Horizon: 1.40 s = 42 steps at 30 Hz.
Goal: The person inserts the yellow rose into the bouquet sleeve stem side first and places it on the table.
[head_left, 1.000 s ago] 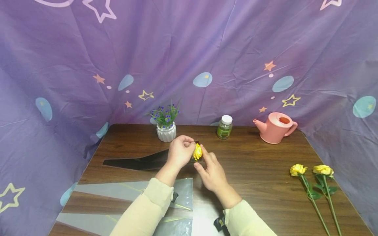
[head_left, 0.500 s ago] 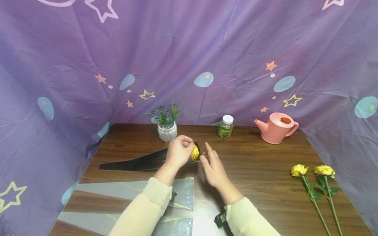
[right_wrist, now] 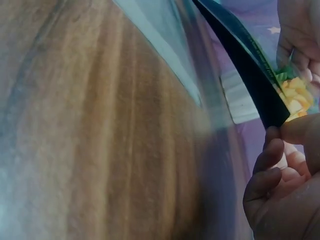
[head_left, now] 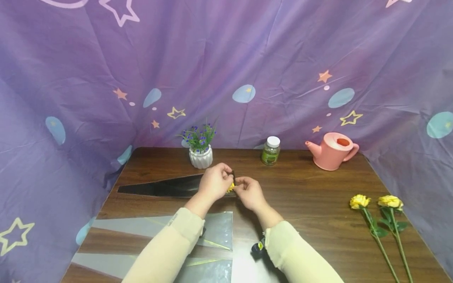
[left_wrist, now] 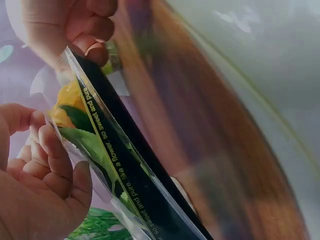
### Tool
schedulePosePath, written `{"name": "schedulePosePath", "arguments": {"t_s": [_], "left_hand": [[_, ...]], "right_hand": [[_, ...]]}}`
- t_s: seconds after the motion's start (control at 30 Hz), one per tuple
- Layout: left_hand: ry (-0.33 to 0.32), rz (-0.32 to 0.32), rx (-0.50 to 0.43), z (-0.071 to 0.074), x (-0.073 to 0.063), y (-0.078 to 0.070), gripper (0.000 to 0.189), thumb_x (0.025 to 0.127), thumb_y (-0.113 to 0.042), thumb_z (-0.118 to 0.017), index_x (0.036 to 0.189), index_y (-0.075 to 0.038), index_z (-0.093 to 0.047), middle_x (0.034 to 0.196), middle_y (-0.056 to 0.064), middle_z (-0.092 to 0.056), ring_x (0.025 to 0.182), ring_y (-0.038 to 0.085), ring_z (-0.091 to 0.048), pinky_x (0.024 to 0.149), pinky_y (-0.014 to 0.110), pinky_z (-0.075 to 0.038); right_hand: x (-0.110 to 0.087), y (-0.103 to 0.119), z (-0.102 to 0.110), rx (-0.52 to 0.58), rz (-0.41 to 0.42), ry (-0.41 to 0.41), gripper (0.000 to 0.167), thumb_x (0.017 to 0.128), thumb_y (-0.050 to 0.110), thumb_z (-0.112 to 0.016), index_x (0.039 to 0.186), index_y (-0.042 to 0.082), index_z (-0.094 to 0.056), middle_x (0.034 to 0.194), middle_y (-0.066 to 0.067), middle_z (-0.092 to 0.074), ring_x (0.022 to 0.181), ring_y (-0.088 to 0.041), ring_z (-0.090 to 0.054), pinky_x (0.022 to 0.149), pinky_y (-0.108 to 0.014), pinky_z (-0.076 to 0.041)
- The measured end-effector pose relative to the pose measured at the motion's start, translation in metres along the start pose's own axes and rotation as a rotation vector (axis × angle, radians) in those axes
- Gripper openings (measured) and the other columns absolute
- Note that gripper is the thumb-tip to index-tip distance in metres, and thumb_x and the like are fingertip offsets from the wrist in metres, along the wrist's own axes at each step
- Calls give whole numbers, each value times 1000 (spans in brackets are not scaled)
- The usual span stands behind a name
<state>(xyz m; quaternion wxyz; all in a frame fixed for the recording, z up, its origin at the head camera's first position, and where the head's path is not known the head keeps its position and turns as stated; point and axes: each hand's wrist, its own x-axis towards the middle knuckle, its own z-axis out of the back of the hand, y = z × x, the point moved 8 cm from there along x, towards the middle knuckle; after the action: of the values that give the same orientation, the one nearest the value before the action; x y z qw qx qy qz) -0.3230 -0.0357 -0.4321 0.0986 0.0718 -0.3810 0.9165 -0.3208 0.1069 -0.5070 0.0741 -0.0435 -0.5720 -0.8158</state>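
A black and clear flower sleeve [head_left: 159,187] with printed lettering lies lengthwise across the middle of the table, its narrow end to the left. Inside its wide mouth sits a yellow rose [left_wrist: 70,97] with green leaves; in the head view the hands mostly cover the bloom. My left hand [head_left: 214,182] pinches the sleeve's clear edge near the mouth between thumb and fingers. From the right, my right hand [head_left: 250,193] grips the sleeve's black corner [right_wrist: 277,114] at the mouth, thumb against fingertips, close beside the bloom.
Two more clear sleeves [head_left: 219,226] lie flat at the front left, partly under my left forearm. Two yellow roses [head_left: 390,202] with long stems lie at the right. Along the back stand a potted plant [head_left: 201,158], a lidded jar [head_left: 271,151] and a pink watering can [head_left: 330,152].
My right hand drew back from the rose with straight fingers, then came in to pinch the sleeve's mouth. The rose has shifted left, deeper into the sleeve. My left hand keeps its hold.
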Motion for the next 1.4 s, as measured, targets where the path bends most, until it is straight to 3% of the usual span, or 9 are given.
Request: {"name": "schedulePosePath", "arguments": {"t_s": [0.3, 0.4, 0.5, 0.63, 0.8, 1.03, 1.23, 1.3, 1.4], "left_hand": [[33, 35, 54, -8, -5, 19, 21, 94, -23, -77, 108, -9, -74, 88, 2, -74, 80, 22, -70, 75, 41, -57], [3, 69, 111, -2, -10, 29, 33, 91, -28, -80, 115, -8, -73, 104, 8, -72, 98, 30, -69, 84, 46, -55], [-4, 147, 181, 3, -16, 44, 53, 87, -32, -83, 132, -9, -69, 130, 17, -62, 121, 39, -58, 95, 56, -50], [95, 271, 245, 1, -23, 65, 77, 88, -40, -84, 152, -10, -55, 158, 24, -42, 143, 47, -39, 105, 72, -40], [218, 324, 256, -8, -30, 81, 80, 91, -46, -81, 155, -9, -51, 165, 27, -32, 151, 50, -30, 106, 85, -28], [180, 273, 223, -2, -29, 85, 77, 92, -42, -80, 154, -8, -53, 164, 27, -35, 150, 50, -32, 108, 85, -23], [94, 159, 194, 13, -42, 66, 76, 90, -36, -83, 152, -6, -52, 160, 23, -44, 145, 47, -41, 112, 75, -30], [107, 115, 187, 14, -52, 54, 73, 88, -33, -85, 149, -6, -55, 156, 21, -49, 142, 45, -46, 111, 70, -35], [192, 50, 179, 8, -70, 36, 72, 83, -28, -90, 145, -6, -60, 148, 19, -56, 135, 43, -52, 107, 63, -43]], "right_hand": [[3, -15, -9, -115, -57, 39, 30, 89, -2, -71, 116, -14, -67, 73, -5, -69, 61, -8, -56, 56, -23, -47], [2, -21, -10, -91, -83, 39, 28, 90, -3, -66, 116, -14, -67, 72, -4, -67, 59, -9, -56, 55, -23, -47], [-1, -22, -10, -42, -89, 41, 20, 94, -1, -64, 111, -12, -69, 71, -6, -67, 57, -10, -57, 55, -24, -49], [-5, -14, -13, -101, -21, 64, 13, 96, 7, -71, 96, -5, -76, 73, -5, -70, 61, -10, -58, 61, -27, -51], [-12, -6, -22, -278, 41, 120, 10, 92, 13, -78, 84, 7, -79, 74, 3, -72, 68, -9, -59, 68, -33, -52], [-15, -5, -23, -248, 42, 163, 7, 90, 11, -80, 86, 5, -80, 78, 1, -75, 71, -9, -62, 72, -33, -55], [-24, -16, -5, -91, -28, 184, 17, 92, 8, -77, 103, -6, -76, 78, -5, -74, 64, -9, -61, 59, -25, -52], [-30, -21, 3, -45, -56, 191, 21, 94, 7, -76, 107, -9, -74, 80, -7, -74, 61, -10, -60, 56, -25, -51], [-42, -25, 15, 22, -93, 212, 25, 95, 5, -73, 113, -12, -71, 85, -12, -75, 62, -11, -59, 54, -24, -50]]}}
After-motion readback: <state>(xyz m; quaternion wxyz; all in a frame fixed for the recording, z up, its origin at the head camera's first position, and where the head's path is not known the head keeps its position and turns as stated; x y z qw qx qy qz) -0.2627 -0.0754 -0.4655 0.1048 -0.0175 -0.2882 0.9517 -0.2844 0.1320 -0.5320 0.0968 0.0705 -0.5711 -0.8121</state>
